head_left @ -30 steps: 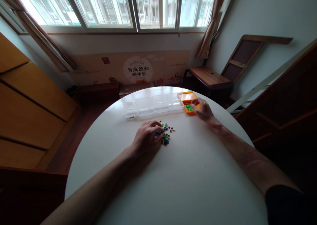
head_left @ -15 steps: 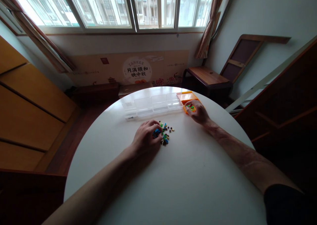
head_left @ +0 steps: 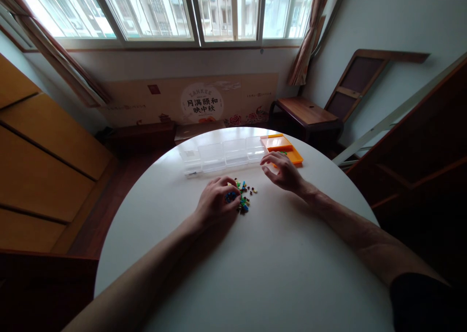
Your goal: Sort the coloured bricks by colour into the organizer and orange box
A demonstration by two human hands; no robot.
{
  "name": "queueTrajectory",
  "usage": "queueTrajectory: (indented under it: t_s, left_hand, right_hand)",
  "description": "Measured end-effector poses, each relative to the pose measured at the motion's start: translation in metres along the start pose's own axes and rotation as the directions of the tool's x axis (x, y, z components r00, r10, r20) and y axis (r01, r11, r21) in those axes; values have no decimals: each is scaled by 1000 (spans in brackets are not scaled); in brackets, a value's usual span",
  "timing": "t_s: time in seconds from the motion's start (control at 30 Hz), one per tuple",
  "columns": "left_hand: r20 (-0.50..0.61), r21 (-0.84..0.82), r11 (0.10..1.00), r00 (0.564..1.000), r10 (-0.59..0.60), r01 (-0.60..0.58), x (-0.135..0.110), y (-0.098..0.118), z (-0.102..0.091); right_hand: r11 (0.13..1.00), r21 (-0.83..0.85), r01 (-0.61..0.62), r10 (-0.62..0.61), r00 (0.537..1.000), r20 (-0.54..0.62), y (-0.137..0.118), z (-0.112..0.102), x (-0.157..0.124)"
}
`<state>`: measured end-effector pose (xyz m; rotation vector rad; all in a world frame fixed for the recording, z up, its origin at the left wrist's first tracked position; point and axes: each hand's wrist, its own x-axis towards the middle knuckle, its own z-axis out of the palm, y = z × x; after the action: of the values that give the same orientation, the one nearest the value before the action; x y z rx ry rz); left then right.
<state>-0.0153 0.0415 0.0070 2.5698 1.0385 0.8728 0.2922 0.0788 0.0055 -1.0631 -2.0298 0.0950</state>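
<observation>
A loose pile of tiny toy bricks, blue, green, brown and cream, lies on the white table. At the pile's left side is my left hand, its fingers curled round some blue and green bricks; the fingertips partly hide which ones they touch. My right hand hovers in front of the orange tray, fingers bent and apart, with no piece visible in it. A few green bricks show inside the tray, partly behind the hand.
A row of clear plastic compartments stands along the far side of the table, touching or close to the orange tray. The round white table ends in a curved edge. Beyond it are a wooden stool and a window wall.
My right hand has drawn back from over the orange tray, toward me and slightly left, and its fingers have spread. My left hand stays at the pile, with slight finger movement.
</observation>
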Motion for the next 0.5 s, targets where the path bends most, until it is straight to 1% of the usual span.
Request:
queueTrajectory:
  t_s: [0.27, 0.37, 0.5]
  left_hand:
    - [-22, -29, 1000, 1000, -3, 2, 1, 2, 0]
    - [-27, -38, 999, 1000, -6, 5, 1, 3, 0]
    - [-21, -43, 999, 1000, 8, -9, 1, 2, 1]
  right_hand:
    - [996, 39, 80, -83, 994, 66, -24, 9, -2]
    - [994, 40, 102, -105, 991, 86, -27, 12, -4]
    - [994, 49, 94, -98, 991, 91, -27, 16, -6]
